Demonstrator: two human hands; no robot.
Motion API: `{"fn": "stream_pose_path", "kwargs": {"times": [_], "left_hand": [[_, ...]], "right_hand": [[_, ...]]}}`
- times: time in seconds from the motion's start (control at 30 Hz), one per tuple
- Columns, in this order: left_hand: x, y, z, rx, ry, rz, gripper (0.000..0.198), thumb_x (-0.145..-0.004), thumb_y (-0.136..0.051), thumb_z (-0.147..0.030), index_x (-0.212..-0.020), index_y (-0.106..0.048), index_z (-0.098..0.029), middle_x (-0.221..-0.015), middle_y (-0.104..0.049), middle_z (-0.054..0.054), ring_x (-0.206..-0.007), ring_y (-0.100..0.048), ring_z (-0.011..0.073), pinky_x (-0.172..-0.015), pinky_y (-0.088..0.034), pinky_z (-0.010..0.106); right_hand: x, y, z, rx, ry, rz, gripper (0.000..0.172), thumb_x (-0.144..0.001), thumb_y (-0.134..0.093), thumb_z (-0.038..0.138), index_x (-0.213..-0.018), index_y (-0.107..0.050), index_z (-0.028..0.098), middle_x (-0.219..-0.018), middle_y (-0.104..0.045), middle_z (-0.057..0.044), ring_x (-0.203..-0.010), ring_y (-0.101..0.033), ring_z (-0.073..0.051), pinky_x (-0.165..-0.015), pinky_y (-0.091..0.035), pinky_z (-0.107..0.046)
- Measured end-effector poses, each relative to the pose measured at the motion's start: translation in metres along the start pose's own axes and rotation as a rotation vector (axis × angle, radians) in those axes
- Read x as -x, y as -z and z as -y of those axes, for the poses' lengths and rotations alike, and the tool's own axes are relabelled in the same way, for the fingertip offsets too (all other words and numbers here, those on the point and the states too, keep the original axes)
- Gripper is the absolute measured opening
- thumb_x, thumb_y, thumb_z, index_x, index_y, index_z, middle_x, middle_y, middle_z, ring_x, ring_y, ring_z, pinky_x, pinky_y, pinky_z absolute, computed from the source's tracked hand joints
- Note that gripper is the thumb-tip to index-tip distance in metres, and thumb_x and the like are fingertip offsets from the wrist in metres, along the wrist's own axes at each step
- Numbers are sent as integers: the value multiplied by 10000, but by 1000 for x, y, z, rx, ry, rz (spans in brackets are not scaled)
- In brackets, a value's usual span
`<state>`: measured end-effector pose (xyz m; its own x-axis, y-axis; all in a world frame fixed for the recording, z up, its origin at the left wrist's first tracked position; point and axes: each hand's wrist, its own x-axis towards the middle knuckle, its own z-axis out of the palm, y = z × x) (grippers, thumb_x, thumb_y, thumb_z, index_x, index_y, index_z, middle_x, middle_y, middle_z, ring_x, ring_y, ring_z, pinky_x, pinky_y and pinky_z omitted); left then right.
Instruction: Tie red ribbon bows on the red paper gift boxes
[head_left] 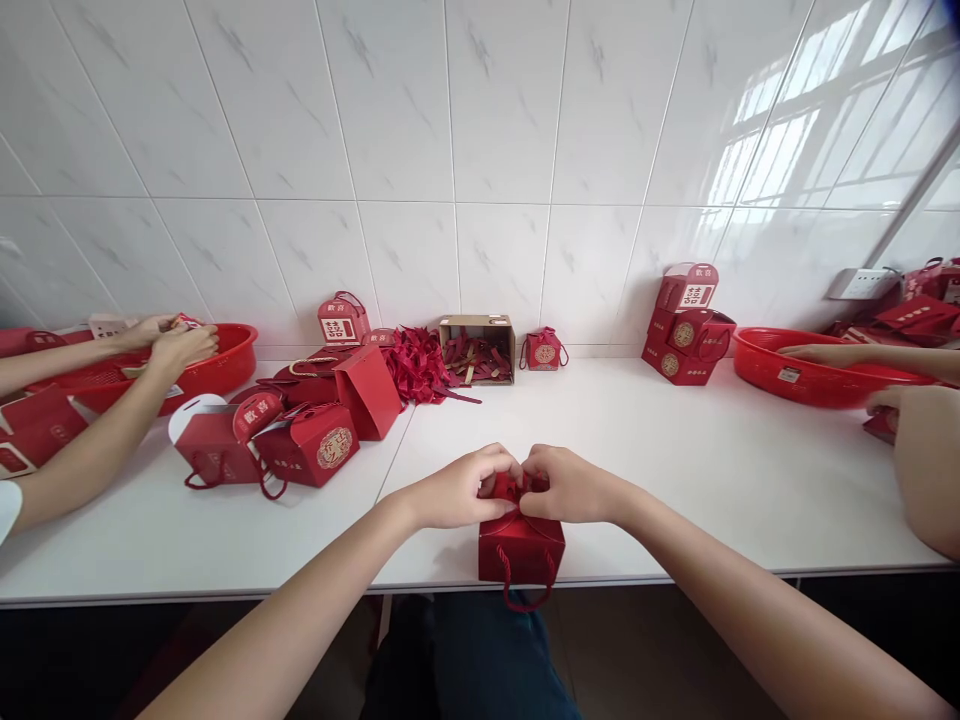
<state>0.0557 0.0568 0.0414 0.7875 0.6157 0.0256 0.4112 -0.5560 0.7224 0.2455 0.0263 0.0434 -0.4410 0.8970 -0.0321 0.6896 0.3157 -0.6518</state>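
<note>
Starting at the near edge of the white worktop [675, 480]: a small red gift box [521, 550] sits right on the lip, pretty much dead centre. The left hand [457, 490] and right hand [570, 485] meet over the top of it, knuckles almost touching. Each grip is pressed together, pinching the box's top flaps. A red cord handle [525, 606] droops off its front face, past the worktop edge.

A bit further back on the left there's a cluster of red boxes [307, 445], some lying tipped over, one with a white tab sticking up. On the right, another person's forearm [926, 460] comes in from the frame edge.

Further still, a second person's hands [176, 340] on the far left are busy over a red basin [225, 365]. Over on the right sits a matching red tub [817, 385], with someone's hand [817, 352] resting on its rim.

Along the tiled wall [502, 120], from left to right:
- a heap of red ribbons [420, 365]
- an open cardboard box [478, 330] with more ribbon in it
- a lone closed gift box [544, 350]
- a stack of gift boxes [686, 335]
</note>
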Motion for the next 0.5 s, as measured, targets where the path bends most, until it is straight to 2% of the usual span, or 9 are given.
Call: {"fn": "stream_pose_path", "kwargs": {"times": [0.1,0.2,0.37,0.43,0.5], "left_hand": [[1,-1,-5,-50,18,-14,115,-739,-577,-217,-844,-535,-197,-901,-469,-2,-690,-457,109,-614,-404,237],[5,-2,-5,-108,40,-87,91,-757,-573,-256,-783,-514,-191,-891,-479,-1,-692,-471,115,-616,-400,244],[16,-6,10,-207,106,-267,276,-802,-564,-432,-693,-508,-185,-850,-471,-4,-623,-442,110,-595,-390,267],[18,-8,13,-211,92,-318,283,-799,-575,-432,-673,-510,-187,-887,-490,7,-688,-483,130,-665,-423,287],[18,-10,11,-159,35,-355,266,-788,-605,-402,-654,-519,-189,-993,-526,28,-905,-525,182,-841,-429,328]], "right_hand": [[0,0,1,32,18,-11,111,-657,-538,242,-577,-484,185,-723,-526,-10,-648,-463,-124,-544,-342,-236],[3,1,-1,51,3,-47,131,-651,-534,234,-560,-453,186,-757,-531,-16,-648,-459,-124,-553,-345,-240],[11,-1,-9,68,-46,-127,124,-662,-522,218,-575,-438,190,-810,-537,-23,-677,-465,-133,-605,-365,-257],[12,-3,-12,58,-37,-176,105,-664,-519,202,-589,-446,193,-808,-537,-22,-677,-468,-134,-613,-370,-261],[12,-7,-15,44,-13,-244,101,-676,-511,189,-600,-445,196,-798,-531,-21,-673,-474,-134,-624,-379,-266]]}}
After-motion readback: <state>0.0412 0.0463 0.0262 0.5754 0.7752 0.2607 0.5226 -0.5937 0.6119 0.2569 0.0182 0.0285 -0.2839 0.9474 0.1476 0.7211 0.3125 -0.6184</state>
